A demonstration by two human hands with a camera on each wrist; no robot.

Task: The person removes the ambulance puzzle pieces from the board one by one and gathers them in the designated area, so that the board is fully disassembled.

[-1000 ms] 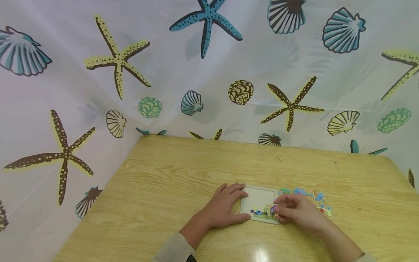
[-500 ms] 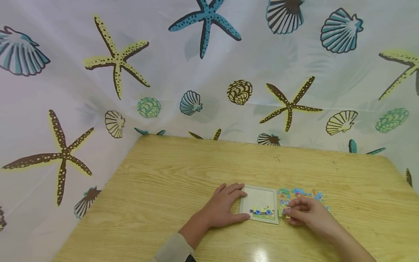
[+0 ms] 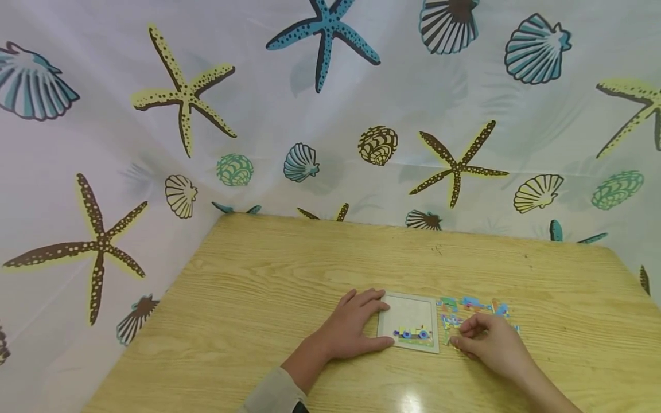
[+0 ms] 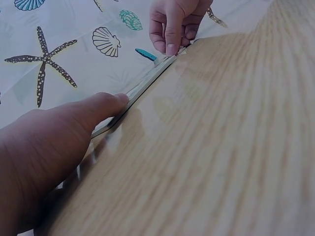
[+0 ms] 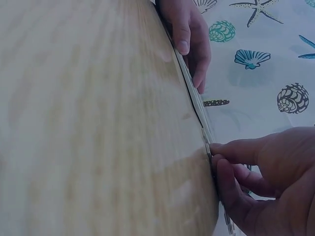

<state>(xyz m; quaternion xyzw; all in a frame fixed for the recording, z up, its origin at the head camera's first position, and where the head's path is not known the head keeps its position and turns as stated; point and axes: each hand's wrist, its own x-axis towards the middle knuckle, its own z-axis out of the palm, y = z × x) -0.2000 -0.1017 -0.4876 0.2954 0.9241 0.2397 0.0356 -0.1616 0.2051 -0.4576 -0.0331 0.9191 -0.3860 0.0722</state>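
Observation:
The left hand (image 3: 353, 327) rests spread along the left side of a shallow, pale puzzle tray (image 3: 436, 321), its thumb (image 4: 106, 105) on the near edge. Along the tray's bottom lies a joined strip of puzzle (image 3: 413, 334) with a yellow and blue vehicle with wheels. Just right of the tray, the right hand (image 3: 496, 344) pinches a small puzzle piece (image 3: 455, 347) low over the table between thumb and index finger. The fingers hide most of this piece. Beside and behind them lie several loose puzzle pieces (image 3: 471, 302), some partly covered by the hand.
The wood-grain table (image 3: 289, 275) extends around the tray. A white curtain (image 3: 268, 120) printed with starfish and shells hangs behind the table and along its left side. Light glares on the table near its front edge.
The right hand has moved from the tray's lower right corner to the loose pieces on the right, then slightly lower, uncovering the vehicle strip. The left hand stays on the tray.

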